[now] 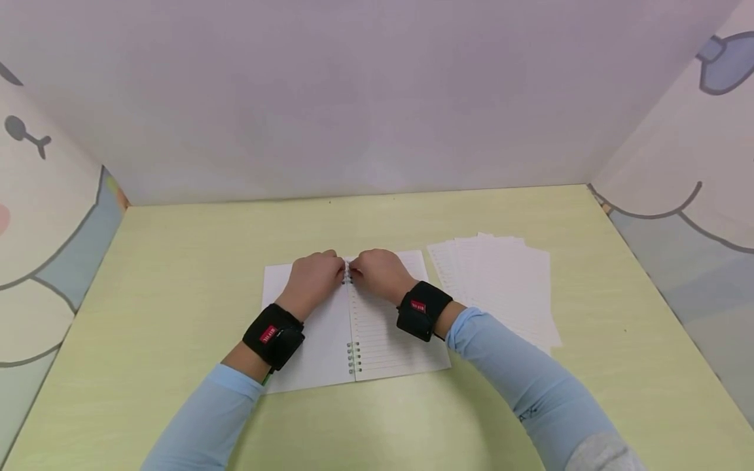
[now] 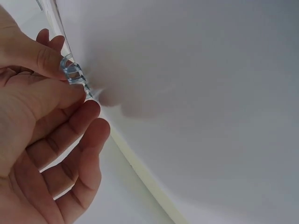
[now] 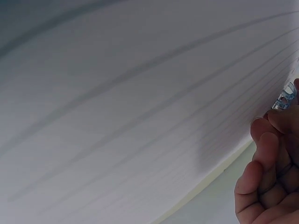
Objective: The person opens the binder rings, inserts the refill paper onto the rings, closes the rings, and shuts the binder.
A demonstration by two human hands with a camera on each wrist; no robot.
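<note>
— Where do our hands sit?

— Both meet at the far end of the open notebook point(image 1: 353, 320). Our left hand point(image 1: 312, 278) and our right hand point(image 1: 379, 271) come in from either side of the spine, knuckles almost touching across it.

— And what do they grip?

— The clear binder rings point(image 2: 72, 74) at the top of the spine. In the left wrist view our left thumb and forefinger pinch one ring between them, the other fingers point(image 2: 81, 140) loosely curled just below it. In the right wrist view our right fingertips point(image 3: 266, 140) are bunched together at the rings point(image 3: 286, 99) — the fingers curl tight against them, though the exact pinch is partly hidden.

— The notebook itself?

— It lies flat under both wrists on the green table point(image 1: 177, 261), blank page beneath the left hand, lined page beneath the right.

— Anything beyond the right hand?

— A fanned stack of loose sheets point(image 1: 501, 281), just outside the right wrist, beside the notebook.
</note>
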